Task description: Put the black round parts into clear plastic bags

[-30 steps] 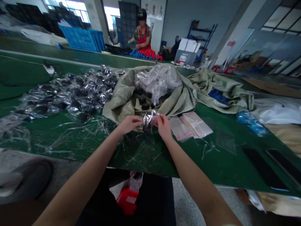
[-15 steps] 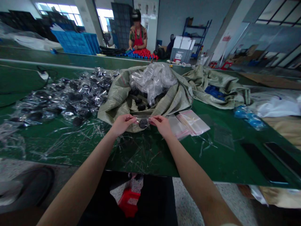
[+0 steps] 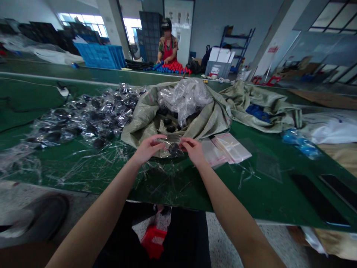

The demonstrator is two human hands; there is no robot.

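My left hand and my right hand pinch the two ends of a small clear plastic bag that holds a round black part. The bag hangs just above the green table, in front of an open grey woven sack. Inside the sack lie loose black parts and crumpled clear plastic. A stack of empty clear bags with pink edges lies right of my right hand.
A heap of bagged black parts covers the table at left. Clear plastic strips litter the near table. A second sack and blue packets lie at right. A person in a red apron works at a far table. A red stool stands below.
One second ago the bag was held up and crinkled; it has since been lowered and stretched between both hands, which have now moved slightly closer together.
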